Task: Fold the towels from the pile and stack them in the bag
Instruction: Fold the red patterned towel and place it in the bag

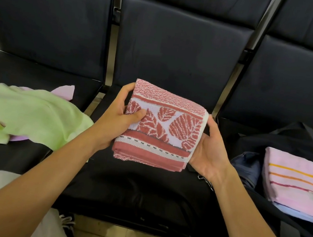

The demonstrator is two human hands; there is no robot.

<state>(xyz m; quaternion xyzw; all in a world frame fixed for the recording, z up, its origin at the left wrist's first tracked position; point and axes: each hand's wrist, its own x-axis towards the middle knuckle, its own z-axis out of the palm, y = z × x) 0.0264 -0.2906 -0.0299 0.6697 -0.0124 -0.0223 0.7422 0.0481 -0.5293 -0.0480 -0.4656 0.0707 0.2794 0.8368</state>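
Towel [162, 127], red w/ leaf print, folded: we grip it w/ left hand [119, 117] and cradle it in right hand [210, 152], above middle seat [141, 188]. Bag [280, 147] right of towel, green pile [27, 114] left.

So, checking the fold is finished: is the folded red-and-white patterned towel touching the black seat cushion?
Cannot tell. In the head view both hands, left and right, hold the towel, hiding any gap to the cushion.

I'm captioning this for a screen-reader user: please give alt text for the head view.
Both hands, left hand and right hand, hold a folded red leaf-patterned towel over a black seat. A green towel lies left; a pink striped towel sits in the black bag right.
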